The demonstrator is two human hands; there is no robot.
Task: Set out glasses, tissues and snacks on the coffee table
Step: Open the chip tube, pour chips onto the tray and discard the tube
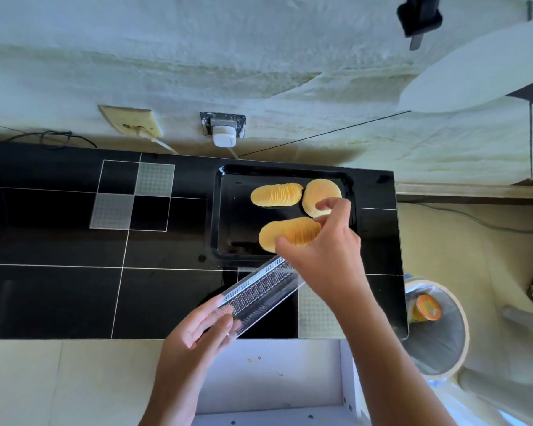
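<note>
A black rectangular tray (225, 210) lies on the black tiled counter (59, 287) near the wall. Three stacks of yellow crisps rest on it: one at the back (276, 195), one at the back right (316, 192), one at the front (290, 233). My right hand (320, 244) reaches over the tray and grips the front stack between thumb and fingers. My left hand (197, 330) holds the near end of a clear plastic crisp insert (259, 293), which slants up toward the tray's front edge and looks empty.
Two wall sockets (223, 127) with a white plug and cables sit behind the counter. A lined waste bin (434, 327) with an orange-lidded can stands right of the counter. An open white drawer (274, 379) juts out below my hands.
</note>
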